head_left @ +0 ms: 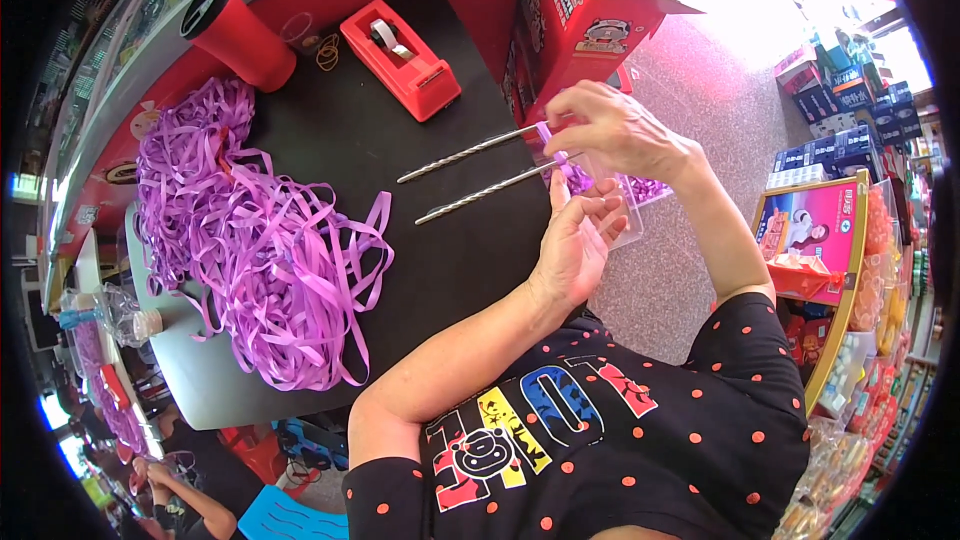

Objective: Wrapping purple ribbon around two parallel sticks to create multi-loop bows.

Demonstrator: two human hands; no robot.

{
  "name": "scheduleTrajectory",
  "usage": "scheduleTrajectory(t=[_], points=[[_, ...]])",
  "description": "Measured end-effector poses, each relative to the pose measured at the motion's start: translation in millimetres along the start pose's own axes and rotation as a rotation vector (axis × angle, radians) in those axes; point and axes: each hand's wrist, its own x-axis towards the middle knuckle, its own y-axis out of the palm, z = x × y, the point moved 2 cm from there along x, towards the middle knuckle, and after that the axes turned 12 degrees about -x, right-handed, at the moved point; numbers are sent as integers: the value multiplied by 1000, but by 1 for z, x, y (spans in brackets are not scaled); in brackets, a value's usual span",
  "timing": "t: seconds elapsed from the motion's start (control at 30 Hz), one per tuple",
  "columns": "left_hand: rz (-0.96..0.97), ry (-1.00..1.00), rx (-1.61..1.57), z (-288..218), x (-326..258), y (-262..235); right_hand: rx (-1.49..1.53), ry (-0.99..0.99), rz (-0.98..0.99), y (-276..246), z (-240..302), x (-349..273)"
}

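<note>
Two twisted metal rods (pixel 470 154) stick out side by side past the table's right side, pointing left. Purple ribbon (pixel 545 137) is at their right ends. My right hand (pixel 615 130) closes its fingers on this ribbon from above. Just below, my left hand (pixel 577 245) is turned palm up, its thumb beside the lower rod's ribbon and its other fingers loosely bent and apart. Partly behind my hands is a clear plastic box (pixel 630 225) with small purple pieces (pixel 648 188) in and beside it. A big tangled heap of purple ribbon (pixel 285 270) covers the table's left part.
On the black tabletop (pixel 340 155) stand a red tape dispenser (pixel 400 60) and a red tumbler (pixel 240 35), with rubber bands (pixel 327 52) between them. A red carton (pixel 590 15) rises beyond the table. Shelves of goods line the right. Another person's hands (pixel 150 475) show at lower left.
</note>
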Motion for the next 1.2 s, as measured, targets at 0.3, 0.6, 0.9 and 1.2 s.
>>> scheduleTrajectory(t=[0.3,0.6,0.9,1.2], points=[[-5,12,-3,1,0,-1,-174,-141,72,4,-4,1],[5,6,-8,2,0,2,124,180,23,33,-26,-41],[-172,-81,92,-6,-19,17,688,606,128,56,-32,-3],[347,-109,949,-111,-161,81,732,679,267,60,-66,-18]])
